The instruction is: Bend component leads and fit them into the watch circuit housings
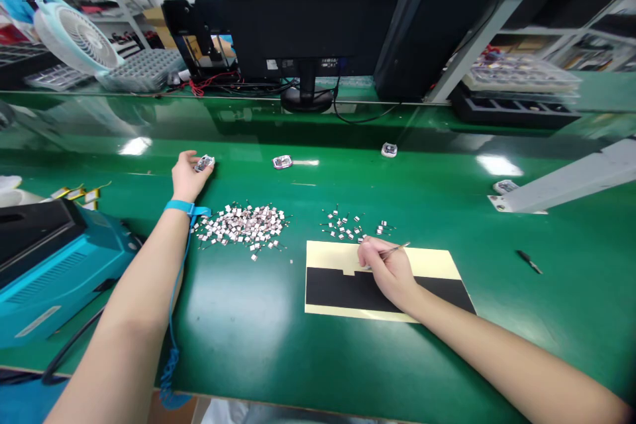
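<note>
My left hand, with a blue strap at the wrist, holds a small white-rimmed device between thumb and fingers above the green table. My right hand is closed round thin metal tweezers over a cream sheet with a black strip. Its fingertips point left, and they hide the tool's tip. A large pile of small whitish parts with dark leads lies between my hands. Just beyond the sheet is a smaller scattered group of the same parts.
Similar devices lie at the middle, farther right and by a white metal bracket. A black pen-like tool rests at right. A teal machine stands at left; a monitor is behind. A blue coiled cord hangs from my left wrist.
</note>
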`<action>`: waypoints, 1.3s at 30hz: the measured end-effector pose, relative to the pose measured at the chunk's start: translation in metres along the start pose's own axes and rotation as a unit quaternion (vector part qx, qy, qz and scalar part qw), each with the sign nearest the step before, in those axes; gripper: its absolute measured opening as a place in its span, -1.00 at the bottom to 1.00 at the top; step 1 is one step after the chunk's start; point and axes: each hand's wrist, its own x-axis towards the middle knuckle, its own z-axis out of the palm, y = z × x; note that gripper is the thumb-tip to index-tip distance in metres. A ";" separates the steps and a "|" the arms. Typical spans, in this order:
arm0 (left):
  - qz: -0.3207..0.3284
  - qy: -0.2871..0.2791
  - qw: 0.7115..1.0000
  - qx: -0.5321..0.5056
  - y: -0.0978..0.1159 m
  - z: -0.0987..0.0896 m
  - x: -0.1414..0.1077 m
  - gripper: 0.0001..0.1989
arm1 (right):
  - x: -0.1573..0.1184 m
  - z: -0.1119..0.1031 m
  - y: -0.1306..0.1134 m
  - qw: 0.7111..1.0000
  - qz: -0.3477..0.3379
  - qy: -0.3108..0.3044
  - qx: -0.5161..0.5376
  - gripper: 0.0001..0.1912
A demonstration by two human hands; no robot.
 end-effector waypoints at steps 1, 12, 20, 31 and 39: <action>0.000 0.000 1.000 0.000 0.000 0.000 0.000 -0.55 | 0.000 0.000 0.000 1.000 0.000 -0.002 0.000 -0.57; 0.006 0.001 1.000 -0.004 -0.001 0.000 0.000 -0.56 | -0.003 0.000 0.002 1.000 -0.002 -0.011 0.009 -0.57; 0.001 -0.001 1.000 -0.007 0.001 -0.001 -0.001 -0.57 | -0.002 0.000 0.002 1.000 -0.001 -0.012 0.009 -0.56; -0.007 -0.028 0.999 -0.016 0.010 -0.006 -0.004 -0.55 | -0.002 -0.001 0.002 1.000 0.009 -0.012 0.014 -0.57; -0.012 -0.029 0.999 -0.027 0.013 -0.008 -0.005 -0.57 | -0.001 -0.001 0.000 0.999 0.016 -0.014 0.030 -0.55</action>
